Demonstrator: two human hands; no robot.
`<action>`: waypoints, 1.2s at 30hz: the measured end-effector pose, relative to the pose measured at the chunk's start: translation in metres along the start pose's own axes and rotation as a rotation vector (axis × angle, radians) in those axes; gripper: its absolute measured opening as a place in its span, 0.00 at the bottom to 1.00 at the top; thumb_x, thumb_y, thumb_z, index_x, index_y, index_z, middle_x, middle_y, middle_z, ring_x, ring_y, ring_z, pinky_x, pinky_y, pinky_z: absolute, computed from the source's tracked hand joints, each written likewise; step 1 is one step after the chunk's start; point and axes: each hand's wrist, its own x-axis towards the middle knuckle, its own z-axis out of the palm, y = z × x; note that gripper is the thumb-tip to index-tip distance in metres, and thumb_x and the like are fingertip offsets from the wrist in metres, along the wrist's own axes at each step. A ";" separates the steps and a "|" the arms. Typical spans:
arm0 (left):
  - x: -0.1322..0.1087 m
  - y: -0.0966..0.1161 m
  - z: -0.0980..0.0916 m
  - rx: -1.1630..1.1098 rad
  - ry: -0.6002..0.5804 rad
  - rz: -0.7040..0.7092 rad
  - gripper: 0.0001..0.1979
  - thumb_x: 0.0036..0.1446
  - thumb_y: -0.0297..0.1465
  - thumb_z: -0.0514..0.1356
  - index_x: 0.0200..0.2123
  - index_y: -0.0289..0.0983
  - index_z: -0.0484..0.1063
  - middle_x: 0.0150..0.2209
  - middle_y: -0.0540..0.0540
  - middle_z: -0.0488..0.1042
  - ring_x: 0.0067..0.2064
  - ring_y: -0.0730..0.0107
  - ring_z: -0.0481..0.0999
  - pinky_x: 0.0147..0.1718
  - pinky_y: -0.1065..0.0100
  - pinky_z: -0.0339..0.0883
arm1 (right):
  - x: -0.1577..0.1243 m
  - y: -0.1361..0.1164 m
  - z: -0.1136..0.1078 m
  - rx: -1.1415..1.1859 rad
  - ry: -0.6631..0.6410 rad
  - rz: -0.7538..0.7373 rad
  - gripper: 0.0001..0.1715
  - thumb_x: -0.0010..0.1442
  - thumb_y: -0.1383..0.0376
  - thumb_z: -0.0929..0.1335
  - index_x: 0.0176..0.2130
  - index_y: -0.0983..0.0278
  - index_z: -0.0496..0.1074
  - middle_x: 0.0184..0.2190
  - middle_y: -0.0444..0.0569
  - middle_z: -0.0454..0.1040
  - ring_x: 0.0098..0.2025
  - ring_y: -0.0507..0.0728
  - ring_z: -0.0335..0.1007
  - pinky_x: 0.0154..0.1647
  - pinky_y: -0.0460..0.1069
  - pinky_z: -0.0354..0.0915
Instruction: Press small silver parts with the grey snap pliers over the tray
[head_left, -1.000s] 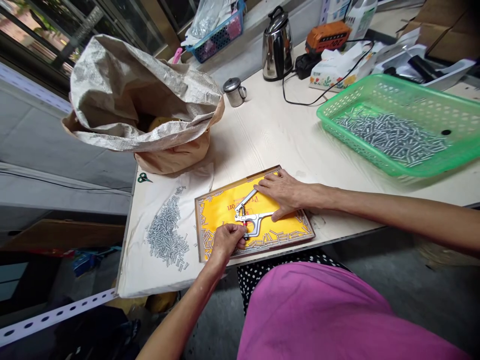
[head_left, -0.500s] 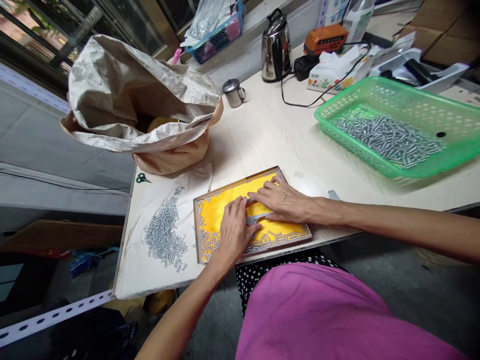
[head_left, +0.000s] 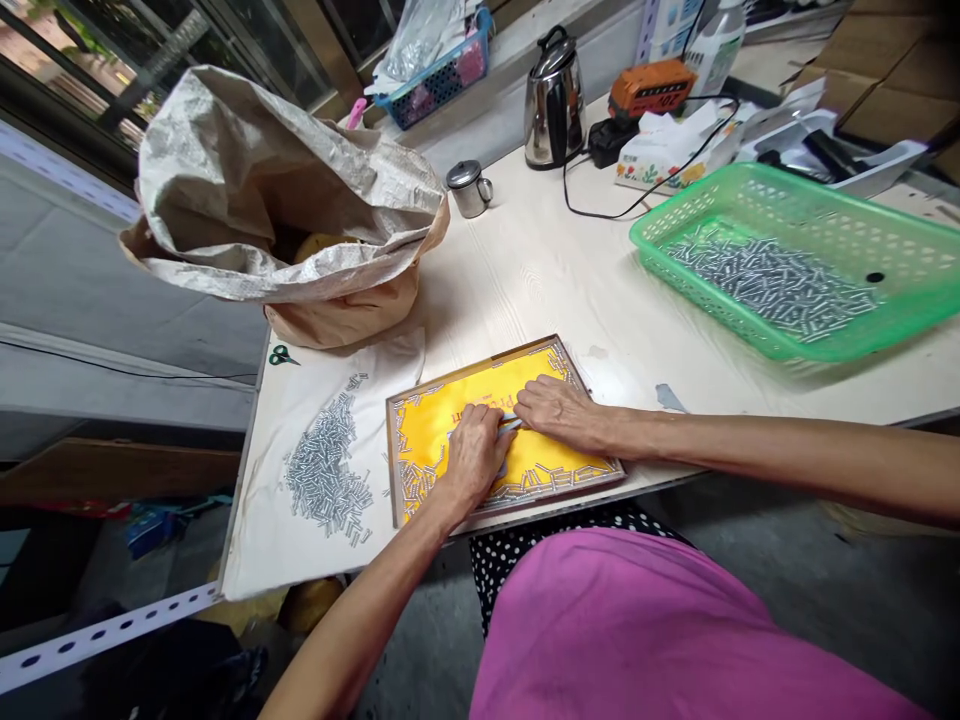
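Left hand point(head_left: 472, 458) curls its fingers together over metal pliers point(head_left: 510, 424) lying on a yellow-lined tray point(head_left: 391, 450) at the front edge of the table point(head_left: 517, 290), right hand point(head_left: 559, 413) beside it, fingers together, touching the pliers.

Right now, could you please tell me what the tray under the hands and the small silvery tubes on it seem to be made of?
The tray looks like brown wood lined with shiny yellow fabric or paper. The tubes look metallic, from their bright sheen.
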 end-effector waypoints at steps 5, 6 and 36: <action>0.003 -0.018 -0.005 -0.051 0.044 -0.081 0.16 0.59 0.36 0.63 0.49 0.36 0.71 0.43 0.41 0.73 0.46 0.57 0.71 0.47 0.60 0.66 | -0.001 0.001 0.003 -0.018 0.121 0.065 0.13 0.68 0.69 0.61 0.49 0.67 0.70 0.45 0.56 0.74 0.47 0.61 0.64 0.42 0.54 0.56; 0.005 -0.024 -0.008 -0.077 0.051 -0.112 0.18 0.60 0.36 0.62 0.51 0.36 0.71 0.43 0.41 0.73 0.46 0.58 0.72 0.47 0.60 0.66 | -0.002 0.000 0.003 -0.027 0.146 0.057 0.12 0.68 0.68 0.61 0.49 0.67 0.70 0.47 0.56 0.73 0.48 0.62 0.63 0.43 0.55 0.56; 0.038 -0.237 -0.070 0.417 -0.023 -0.427 0.17 0.64 0.26 0.51 0.47 0.38 0.78 0.44 0.36 0.75 0.53 0.50 0.67 0.38 0.63 0.68 | -0.051 -0.021 0.023 0.268 0.445 0.188 0.12 0.72 0.67 0.56 0.35 0.61 0.62 0.26 0.41 0.66 0.28 0.53 0.63 0.38 0.50 0.55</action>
